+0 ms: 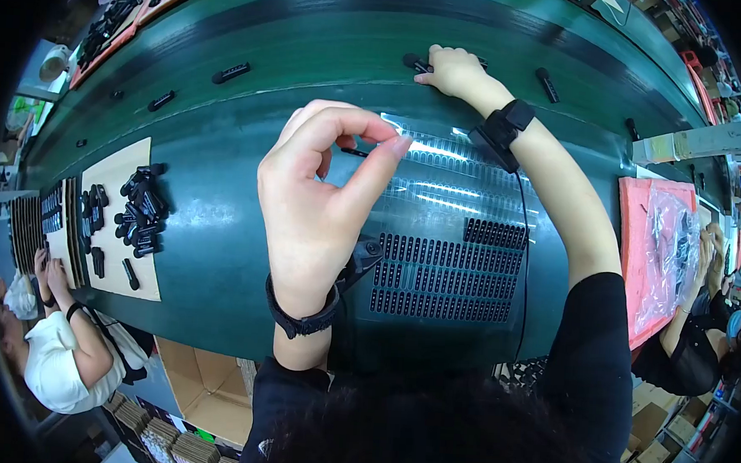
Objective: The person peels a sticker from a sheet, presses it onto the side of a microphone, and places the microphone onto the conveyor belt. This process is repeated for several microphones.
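Near the middle, my left hand (314, 187) is raised over the bench with thumb and index fingertip pinched together. A bit of something dark shows inside the curl of its fingers; what it is I cannot make out. Below and right of it lies a clear sheet (399, 201) carrying rows of small black dotted strips (448, 277); its far rows are bare outlines. My right hand (456, 71) reaches far across to the green belt, its fingers curled over a black handheld device with a rounded head (414, 63). Part of that device is hidden under the hand.
More black devices lie along the belt (231, 72). Many are heaped on a cardboard sheet (146, 274) at left. A pink foam tray (628, 270) with clear plastic stands at right. A dark cable (525, 281) crosses the bench. Other people work at both sides.
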Tool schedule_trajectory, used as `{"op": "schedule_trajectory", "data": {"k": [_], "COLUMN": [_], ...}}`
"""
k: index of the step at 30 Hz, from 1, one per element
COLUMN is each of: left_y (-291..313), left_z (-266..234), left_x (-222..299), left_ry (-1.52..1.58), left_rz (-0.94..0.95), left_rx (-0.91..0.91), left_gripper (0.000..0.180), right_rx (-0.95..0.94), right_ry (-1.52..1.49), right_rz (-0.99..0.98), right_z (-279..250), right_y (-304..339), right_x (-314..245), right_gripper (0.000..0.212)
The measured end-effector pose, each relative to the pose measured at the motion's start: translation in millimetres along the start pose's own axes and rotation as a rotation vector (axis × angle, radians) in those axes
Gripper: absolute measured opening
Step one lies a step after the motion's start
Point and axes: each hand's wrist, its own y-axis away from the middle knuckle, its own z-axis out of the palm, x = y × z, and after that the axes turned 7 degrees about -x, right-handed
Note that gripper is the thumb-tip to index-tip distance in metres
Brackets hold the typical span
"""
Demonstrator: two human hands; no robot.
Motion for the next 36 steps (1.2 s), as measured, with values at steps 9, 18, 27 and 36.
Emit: {"op": "schedule_trajectory", "data": {"k": [9, 18, 27, 36], "left_y": [9, 10, 9, 9], "left_z": [-14, -9, 3, 4], "left_x": [12, 16, 13, 13], "left_ry": [0.271, 0.407, 0.474, 0.463], "left_rz": [-0.077, -0.154, -0.222, -0.221], "left_rx": [-0.031, -0.243, -0.238, -0.237], "left_gripper": [0.008, 0.008, 0.007, 0.007], "right_rx": [0.07, 0.243, 0.607, 0.714], "right_ry": [-1.0, -1.682, -1.089, -0.939], "right_rz": [-0.438, -0.369, -0.423, -0.456], "right_z": [-70, -55, -47, -51], "right_y": [108, 192, 207, 209], "right_x": [-12, -38, -43, -45], "right_gripper": [0.025, 0.026, 0.032, 0.032]}}
